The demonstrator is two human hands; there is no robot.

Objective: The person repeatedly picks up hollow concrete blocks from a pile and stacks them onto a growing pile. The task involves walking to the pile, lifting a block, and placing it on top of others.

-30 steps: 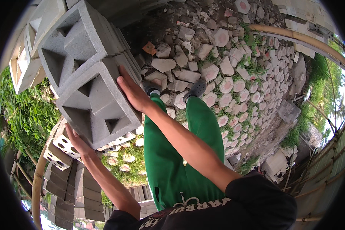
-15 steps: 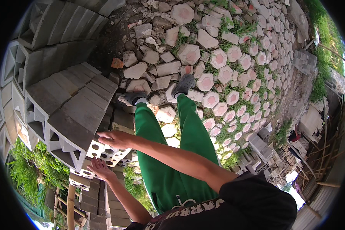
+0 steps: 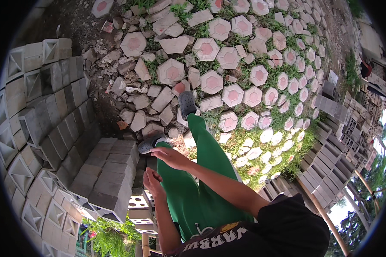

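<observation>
Grey concrete: your view is filled on the left by a stack of grey ventilation blocks (image 3: 51, 128), laid in rows with their flat sides and patterned faces showing.
Head view, left hand: your left hand (image 3: 153, 181) hangs free with the fingers loosely curled inward, holding nothing, just beside the right end of the nearest row of blocks (image 3: 109, 173).
Head view, right hand: your right hand (image 3: 170, 156) is held out flat and relaxed, palm down, fingers together and empty, above your left hand and near the top corner of that same row.
Blocks: the nearest row sits below and left of both hands, apart from them; neither hand touches it.
White blocks: a few paler pierced blocks (image 3: 139, 205) lie under the grey row, just below your left hand.
Legs: your green trousers (image 3: 201, 180) run up the middle, with one grey shoe (image 3: 151, 143) by the block stack and the other (image 3: 187, 104) further out on the stones.
Ground: hexagonal pavers (image 3: 233, 95) with reddish centres and broken pieces cover the soil and grass.
Far right: more stacked blocks (image 3: 330, 171) line the edge.
</observation>
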